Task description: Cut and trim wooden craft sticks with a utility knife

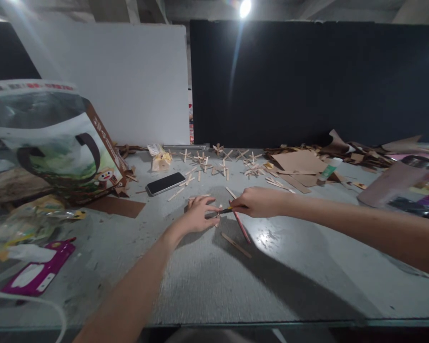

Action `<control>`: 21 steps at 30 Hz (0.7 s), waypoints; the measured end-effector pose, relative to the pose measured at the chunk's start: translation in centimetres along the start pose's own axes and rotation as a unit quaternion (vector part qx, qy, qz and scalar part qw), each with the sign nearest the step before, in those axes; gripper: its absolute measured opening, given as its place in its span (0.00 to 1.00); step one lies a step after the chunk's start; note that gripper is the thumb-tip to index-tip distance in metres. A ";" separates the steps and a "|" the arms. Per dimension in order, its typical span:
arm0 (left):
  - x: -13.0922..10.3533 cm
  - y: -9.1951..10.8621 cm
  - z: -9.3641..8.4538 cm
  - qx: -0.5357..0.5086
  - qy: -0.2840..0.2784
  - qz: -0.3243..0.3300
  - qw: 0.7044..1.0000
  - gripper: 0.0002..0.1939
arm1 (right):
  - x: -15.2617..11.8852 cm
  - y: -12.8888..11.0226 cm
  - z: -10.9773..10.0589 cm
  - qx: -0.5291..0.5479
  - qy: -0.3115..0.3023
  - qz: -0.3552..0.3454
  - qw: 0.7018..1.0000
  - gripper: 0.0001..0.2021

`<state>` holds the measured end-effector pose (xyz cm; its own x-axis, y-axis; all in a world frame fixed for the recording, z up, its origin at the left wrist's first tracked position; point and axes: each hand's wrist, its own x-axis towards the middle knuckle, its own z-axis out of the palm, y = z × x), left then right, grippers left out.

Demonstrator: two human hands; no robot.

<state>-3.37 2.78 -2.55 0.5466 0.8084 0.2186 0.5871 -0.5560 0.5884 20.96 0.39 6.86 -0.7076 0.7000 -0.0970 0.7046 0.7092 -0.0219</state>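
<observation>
Near the middle of the table, my left hand (199,214) pinches a short wooden craft stick (219,220) against the surface between thumb and forefinger; its other fingers spread over the table. My right hand (252,202) is closed on a slim tool with a dark tip (226,210) and a bit of yellow, whose exact kind is too small to make out. That tip reaches the craft stick beside my left fingertips. A red pencil (242,229) lies just below my right hand. One loose craft stick (236,245) rests nearer to me.
Behind the hands lie several crossed craft sticks (223,167) and a phone (166,183). Cardboard pieces (296,163) and a green-and-white tube (331,169) are at the back right. A large printed bag (60,147) and a purple device (45,269) occupy the left, with a white cable (25,299).
</observation>
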 end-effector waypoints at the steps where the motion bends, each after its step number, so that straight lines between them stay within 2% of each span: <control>1: 0.0 0.0 0.0 0.005 -0.002 0.000 1.000 0.15 | 0.0 0.0 0.0 0.001 -0.002 0.002 1.000 0.17; 8: 0.0 0.6 -0.5 0.040 -0.051 -0.033 0.997 0.17 | 0.3 -0.4 -0.7 0.012 -0.047 0.019 0.999 0.16; 14: 0.1 0.4 -0.4 0.057 -0.050 -0.028 0.997 0.17 | 0.8 -1.2 -1.4 -0.027 -0.062 0.021 0.997 0.17; 21: 0.4 -0.5 0.2 0.060 -0.018 -0.031 0.998 0.33 | 2.3 -2.5 -3.1 -0.083 -0.107 0.018 0.991 0.15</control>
<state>-3.34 3.36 -2.90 0.5258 0.8363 0.1555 0.6870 -0.5253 0.5020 17.35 0.48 9.81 -0.6424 0.7035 -0.3040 0.6981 0.7009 0.1467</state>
